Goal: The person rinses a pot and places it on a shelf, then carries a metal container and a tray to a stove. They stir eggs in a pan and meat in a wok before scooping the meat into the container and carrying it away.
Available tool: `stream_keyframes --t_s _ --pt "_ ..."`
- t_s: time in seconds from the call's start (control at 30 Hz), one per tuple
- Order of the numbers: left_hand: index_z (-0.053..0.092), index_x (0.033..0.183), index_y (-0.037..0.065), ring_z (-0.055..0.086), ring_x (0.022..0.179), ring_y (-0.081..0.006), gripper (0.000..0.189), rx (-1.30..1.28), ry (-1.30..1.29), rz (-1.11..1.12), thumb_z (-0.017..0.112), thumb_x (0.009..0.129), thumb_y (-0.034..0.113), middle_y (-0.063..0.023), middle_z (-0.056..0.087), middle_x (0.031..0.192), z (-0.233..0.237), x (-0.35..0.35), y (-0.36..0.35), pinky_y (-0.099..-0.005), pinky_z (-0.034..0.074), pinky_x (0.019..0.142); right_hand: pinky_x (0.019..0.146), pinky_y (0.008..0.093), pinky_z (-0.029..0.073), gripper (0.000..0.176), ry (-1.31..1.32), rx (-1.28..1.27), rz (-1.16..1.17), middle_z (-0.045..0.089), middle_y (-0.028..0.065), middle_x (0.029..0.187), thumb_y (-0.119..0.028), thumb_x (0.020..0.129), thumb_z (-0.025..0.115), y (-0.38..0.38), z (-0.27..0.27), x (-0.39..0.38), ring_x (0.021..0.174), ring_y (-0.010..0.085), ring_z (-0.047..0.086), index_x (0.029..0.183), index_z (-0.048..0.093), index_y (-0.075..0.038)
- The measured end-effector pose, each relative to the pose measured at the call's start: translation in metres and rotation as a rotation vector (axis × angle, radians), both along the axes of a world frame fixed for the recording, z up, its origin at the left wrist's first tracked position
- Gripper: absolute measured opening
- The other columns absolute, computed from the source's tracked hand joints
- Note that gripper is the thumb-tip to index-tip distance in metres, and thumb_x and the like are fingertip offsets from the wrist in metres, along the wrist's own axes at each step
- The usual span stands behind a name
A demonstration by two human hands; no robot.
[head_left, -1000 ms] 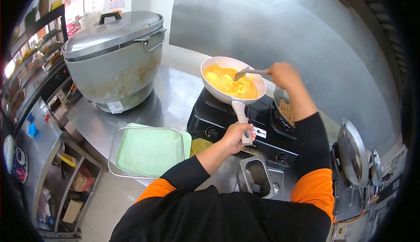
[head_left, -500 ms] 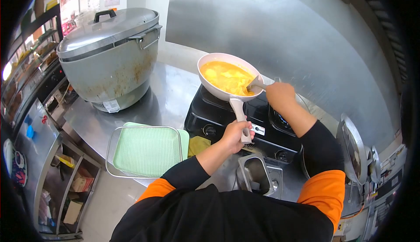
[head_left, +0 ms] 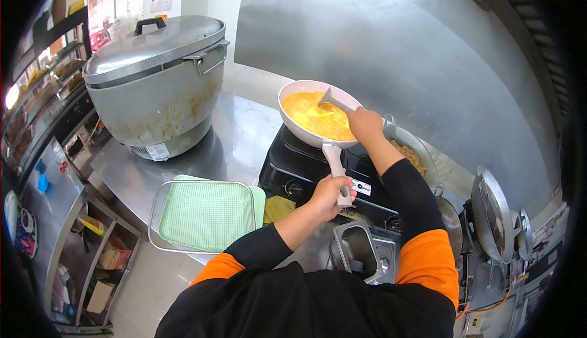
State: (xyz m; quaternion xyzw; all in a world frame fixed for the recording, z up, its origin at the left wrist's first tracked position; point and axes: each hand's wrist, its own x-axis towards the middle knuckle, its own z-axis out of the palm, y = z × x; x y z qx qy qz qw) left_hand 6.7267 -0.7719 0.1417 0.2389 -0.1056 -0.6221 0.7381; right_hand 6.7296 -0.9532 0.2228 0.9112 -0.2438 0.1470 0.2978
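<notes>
A pale frying pan (head_left: 287, 118) sits over the left side of a black gas stove (head_left: 278, 165), and yellow-orange egg (head_left: 312, 118) with paler, thicker patches fills its base. Wrapped around the pan's handle (head_left: 333, 157) is my left hand (head_left: 330, 194). My right hand (head_left: 365, 124) grips a grey spatula (head_left: 335, 99), its blade dipped into the egg toward the pan's far side. Part of the stove's right side is hidden behind my right forearm.
A large rice cooker (head_left: 159, 87) stands at left on the steel counter. Nearer lies a wire basket (head_left: 156, 216) over a green tray (head_left: 260, 203), beside a yellow cloth (head_left: 279, 208). Metal containers (head_left: 356, 249) sit in front of me. At right are a pot of brown food (head_left: 411, 154) and woks (head_left: 489, 216).
My right hand has moved the spatula left and away from me, from the pan's right edge to its far side. My left hand stays on the handle.
</notes>
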Motion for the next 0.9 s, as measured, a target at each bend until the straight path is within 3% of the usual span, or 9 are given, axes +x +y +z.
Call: stream_keyframes --t_s 0.23,0.3,0.47,0.57,0.67,0.8,0.9 --pt "0.031 0.116 0.004 0.053 0.060 -0.0187 0.047 0.012 -0.030 -0.024 0.052 0.074 0.004 -0.0071 0.049 0.074 0.000 0.003 -0.001 -0.0306 0.047 0.052 0.068 0.0365 0.048 0.027 -0.096 0.259 -0.091 0.061 0.0102 0.090 -0.013 0.075 0.048 0.020 0.061 -0.009 0.079 0.0244 0.060 0.095 0.062 -0.020" --pt "0.030 0.116 0.005 0.053 0.060 -0.0189 0.048 0.009 -0.032 -0.028 0.052 0.074 0.004 -0.0073 0.049 0.074 0.000 0.004 -0.002 -0.0309 0.047 0.052 0.070 0.0349 0.047 0.028 0.003 0.383 -0.094 0.061 0.0108 0.089 -0.012 0.072 0.052 0.026 0.098 -0.030 0.081 0.0241 0.059 0.098 0.061 -0.017" --pt "0.029 0.116 0.005 0.054 0.060 -0.0193 0.048 -0.001 -0.028 -0.040 0.052 0.074 0.004 -0.0077 0.049 0.073 0.002 0.004 -0.001 -0.0321 0.047 0.052 0.056 0.0300 0.044 0.026 0.180 0.787 -0.151 0.060 0.0083 0.071 -0.013 0.072 0.059 0.050 0.156 -0.072 0.057 0.0155 0.055 0.097 0.061 -0.007" --pt "0.029 0.115 0.005 0.054 0.059 -0.0198 0.047 0.003 -0.035 -0.043 0.052 0.074 0.003 -0.0078 0.049 0.073 0.002 0.005 -0.001 -0.0331 0.047 0.053 0.052 0.0283 0.043 0.027 0.199 0.843 -0.105 0.057 0.0067 0.067 -0.013 0.072 0.059 0.058 0.148 -0.071 0.051 0.0123 0.051 0.097 0.060 -0.004" --pt "0.029 0.113 0.005 0.054 0.058 -0.0201 0.046 0.018 -0.047 -0.071 0.052 0.074 0.002 -0.0081 0.049 0.073 0.002 0.006 -0.003 -0.0341 0.047 0.053 0.061 0.0327 0.045 0.028 0.120 0.934 -0.039 0.061 0.0123 0.072 -0.014 0.072 0.059 0.060 0.116 -0.053 0.061 0.0205 0.058 0.096 0.060 -0.002" --pt "0.033 0.109 0.008 0.053 0.061 -0.0189 0.041 0.067 -0.075 -0.097 0.053 0.073 0.002 -0.0073 0.048 0.076 0.010 0.005 0.000 -0.0310 0.046 0.052 0.066 0.0380 0.045 0.027 0.098 0.619 0.189 0.059 0.0214 0.080 -0.023 0.072 0.056 0.052 0.071 -0.012 0.071 0.0334 0.057 0.086 0.062 0.000" --pt "0.034 0.108 0.007 0.053 0.062 -0.0193 0.039 0.072 -0.082 -0.098 0.052 0.074 0.001 -0.0078 0.048 0.076 0.012 0.005 0.001 -0.0319 0.046 0.053 0.067 0.0370 0.045 0.022 0.178 0.539 0.020 0.059 0.0201 0.081 -0.017 0.072 0.050 0.063 0.056 0.031 0.074 0.0319 0.058 0.076 0.063 0.001"
